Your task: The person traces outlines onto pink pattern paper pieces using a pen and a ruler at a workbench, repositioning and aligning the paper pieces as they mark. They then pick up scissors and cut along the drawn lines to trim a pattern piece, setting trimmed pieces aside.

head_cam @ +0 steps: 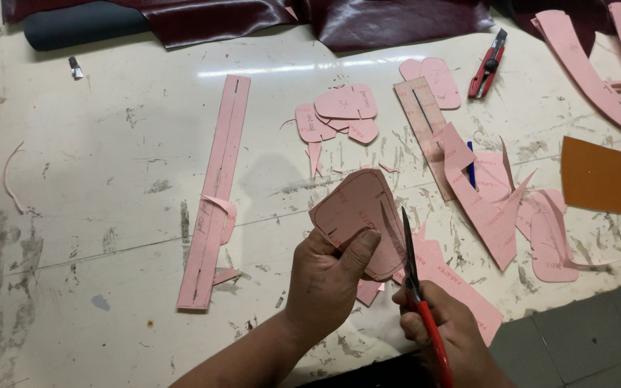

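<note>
Cream-painted, scuffed and scored, the bench (pixel 95 215) carries all we record. Dark red leather (pixel 310 18) lies bunched along its far edge. We note a long pink strip (pixel 217 194) left of centre, an orange sheet (pixel 605 176) at the right, and curved pink pieces (pixel 591 65) in the far right corner. Pink offcuts (pixel 497 208) lie right of centre, with a slotted pink ruler piece (pixel 418 118) beyond them and a small stack of cut shapes (pixel 339 111) at mid-bench.

Our left hand (pixel 325 287) holds a rounded pink pattern (pixel 357 215) above the near edge, its grip pinching the lower edge of that pattern, thumb on the face. Our right hand (pixel 443 327) is closed around red-handled scissors (pixel 418 287), whose dark blades run along the pattern's right edge; we cannot tell how far they part.

A red cutter (pixel 488 65) lies far right, and a small metal clip (pixel 75 67) far left.
</note>
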`<state>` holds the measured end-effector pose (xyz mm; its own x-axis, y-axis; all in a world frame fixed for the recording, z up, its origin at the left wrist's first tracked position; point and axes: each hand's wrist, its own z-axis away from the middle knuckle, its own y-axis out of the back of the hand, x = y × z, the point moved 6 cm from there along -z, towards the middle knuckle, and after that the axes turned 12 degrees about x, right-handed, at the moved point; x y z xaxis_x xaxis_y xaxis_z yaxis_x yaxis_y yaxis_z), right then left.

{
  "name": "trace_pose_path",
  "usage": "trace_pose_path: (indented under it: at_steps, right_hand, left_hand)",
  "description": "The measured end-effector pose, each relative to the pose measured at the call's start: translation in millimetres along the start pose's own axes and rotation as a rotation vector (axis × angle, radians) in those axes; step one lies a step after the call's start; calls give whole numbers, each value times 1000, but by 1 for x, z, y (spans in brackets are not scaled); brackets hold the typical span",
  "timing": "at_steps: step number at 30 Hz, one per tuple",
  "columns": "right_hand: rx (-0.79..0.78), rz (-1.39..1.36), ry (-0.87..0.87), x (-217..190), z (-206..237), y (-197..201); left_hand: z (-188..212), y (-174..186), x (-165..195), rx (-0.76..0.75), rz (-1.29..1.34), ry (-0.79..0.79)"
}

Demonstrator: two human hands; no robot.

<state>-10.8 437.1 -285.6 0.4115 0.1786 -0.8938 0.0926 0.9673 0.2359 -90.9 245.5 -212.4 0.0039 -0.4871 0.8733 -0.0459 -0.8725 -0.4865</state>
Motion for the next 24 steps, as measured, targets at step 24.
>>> trace_pose_path:
  at_steps: [24]
  right_hand:
    - [27, 51, 71, 5, -3, 5]
  left_hand:
    - [-4, 3, 0, 7, 5, 30]
